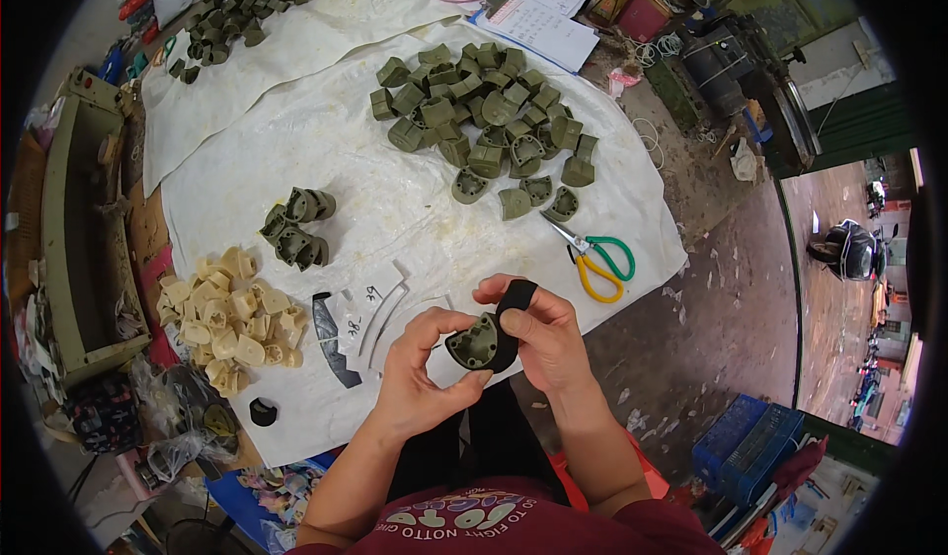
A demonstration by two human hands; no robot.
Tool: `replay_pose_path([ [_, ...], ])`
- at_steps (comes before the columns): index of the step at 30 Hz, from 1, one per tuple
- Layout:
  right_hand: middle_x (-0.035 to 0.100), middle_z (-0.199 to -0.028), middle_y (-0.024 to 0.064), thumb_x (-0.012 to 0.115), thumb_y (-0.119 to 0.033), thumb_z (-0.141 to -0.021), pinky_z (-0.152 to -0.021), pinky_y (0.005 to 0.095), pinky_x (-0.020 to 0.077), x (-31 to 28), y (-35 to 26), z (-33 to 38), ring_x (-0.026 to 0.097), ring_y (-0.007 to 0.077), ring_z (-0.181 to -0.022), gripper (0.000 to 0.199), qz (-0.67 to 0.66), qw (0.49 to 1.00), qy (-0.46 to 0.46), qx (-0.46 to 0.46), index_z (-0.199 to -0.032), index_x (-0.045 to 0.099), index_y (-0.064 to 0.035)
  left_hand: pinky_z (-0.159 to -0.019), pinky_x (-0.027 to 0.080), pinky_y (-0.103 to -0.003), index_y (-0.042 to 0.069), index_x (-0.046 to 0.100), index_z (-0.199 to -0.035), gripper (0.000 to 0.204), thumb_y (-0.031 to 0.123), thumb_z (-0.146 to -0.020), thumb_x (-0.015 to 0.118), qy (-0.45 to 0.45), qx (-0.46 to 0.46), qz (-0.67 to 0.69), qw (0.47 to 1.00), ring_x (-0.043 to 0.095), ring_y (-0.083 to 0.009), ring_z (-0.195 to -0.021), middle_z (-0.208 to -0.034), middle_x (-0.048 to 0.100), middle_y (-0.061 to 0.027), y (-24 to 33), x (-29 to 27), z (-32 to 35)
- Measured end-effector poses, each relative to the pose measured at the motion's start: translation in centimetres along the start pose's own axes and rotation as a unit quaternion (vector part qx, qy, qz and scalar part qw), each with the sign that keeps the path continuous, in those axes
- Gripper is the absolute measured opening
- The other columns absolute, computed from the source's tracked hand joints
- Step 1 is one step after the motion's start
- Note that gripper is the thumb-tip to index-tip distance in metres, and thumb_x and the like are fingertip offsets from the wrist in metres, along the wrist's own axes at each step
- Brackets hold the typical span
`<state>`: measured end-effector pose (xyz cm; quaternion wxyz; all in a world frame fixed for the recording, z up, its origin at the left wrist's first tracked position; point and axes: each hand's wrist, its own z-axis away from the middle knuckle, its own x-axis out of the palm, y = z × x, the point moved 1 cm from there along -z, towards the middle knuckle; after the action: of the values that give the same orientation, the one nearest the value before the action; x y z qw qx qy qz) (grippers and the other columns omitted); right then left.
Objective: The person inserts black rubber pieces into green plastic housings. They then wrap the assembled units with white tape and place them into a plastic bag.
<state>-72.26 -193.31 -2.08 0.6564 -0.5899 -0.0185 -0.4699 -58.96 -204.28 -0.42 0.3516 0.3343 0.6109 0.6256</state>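
Observation:
In front of my body, my left hand [420, 369] grips a green plastic heel block [472, 344], hollow side up, with small holes inside. My right hand [549, 346] pinches a black flexible strip [516, 303] between thumb and fingers. The strip runs down along the block's right side, and its upper end sticks out free. Left of my hands lie a dark curved strip [335, 343] and pale curved pattern pieces [380, 308] with handwriting. Scissors [581, 246] with one yellow and one green handle rest to the right, blades partly apart.
A large heap of green heel blocks [484, 106] sits at the far middle, with a smaller group [298, 227] at left. Cream plastic pieces [237, 313] are piled near a small black curved piece [263, 413]. A clipboard [538, 34] and machine [726, 71] stand far right.

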Motion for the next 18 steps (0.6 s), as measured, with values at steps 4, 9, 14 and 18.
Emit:
replay_pose_path([
  [4, 0.063, -0.110, 0.0118, 0.068, -0.006, -0.081, -0.090, 0.0344, 0.0493, -0.2, -0.5, 0.2, 0.060, 0.0206, -0.103, 0.027, -0.042, 0.997, -0.014, 0.062, -0.107, 0.065, 0.0019, -0.093, 0.039, -0.037, 0.008, 0.060, -0.108, 0.046, 0.006, -0.064, 0.075, -0.027, 0.037, -0.026, 0.999, 0.058, -0.0241, -0.094, -0.099, 0.062, -0.0065, 0.4, -0.1, -0.4],
  [9, 0.063, -0.101, 0.0058, 0.070, -0.006, -0.082, -0.082, 0.0278, 0.0472, -0.7, -1.1, 0.2, 0.059, 0.0131, -0.091, 0.017, -0.014, 0.994, -0.072, 0.076, -0.097, 0.067, -0.0001, -0.097, 0.036, -0.038, 0.007, 0.059, -0.113, 0.051, 0.006, -0.065, 0.074, -0.092, 0.050, -0.055, 0.993, 0.056, -0.0238, -0.101, -0.104, 0.061, -0.0078, 0.6, -0.9, -0.4],
  [14, 0.061, -0.099, 0.0067, 0.072, -0.002, -0.078, -0.075, 0.0248, 0.0451, -0.4, -1.7, 1.2, 0.057, 0.0127, -0.088, 0.019, 0.208, 0.977, -0.015, -0.043, -0.096, 0.066, 0.0019, -0.095, 0.042, -0.034, 0.003, 0.056, -0.124, 0.058, 0.003, -0.069, 0.076, 0.021, -0.056, 0.035, 0.998, 0.056, -0.0180, -0.107, -0.111, 0.060, -0.0074, 0.1, -0.5, -0.3],
  [18, 0.060, -0.098, 0.0064, 0.074, -0.001, -0.078, -0.074, 0.0241, 0.0489, 0.4, -0.5, 1.3, 0.060, 0.0124, -0.085, 0.019, 0.327, 0.924, -0.069, -0.183, -0.095, 0.065, 0.0007, -0.080, 0.050, -0.027, 0.000, 0.049, -0.129, 0.059, -0.004, -0.074, 0.069, -0.058, -0.098, 0.049, 0.992, 0.061, -0.0109, -0.086, -0.103, 0.062, -0.0051, -0.6, -1.2, -0.4],
])
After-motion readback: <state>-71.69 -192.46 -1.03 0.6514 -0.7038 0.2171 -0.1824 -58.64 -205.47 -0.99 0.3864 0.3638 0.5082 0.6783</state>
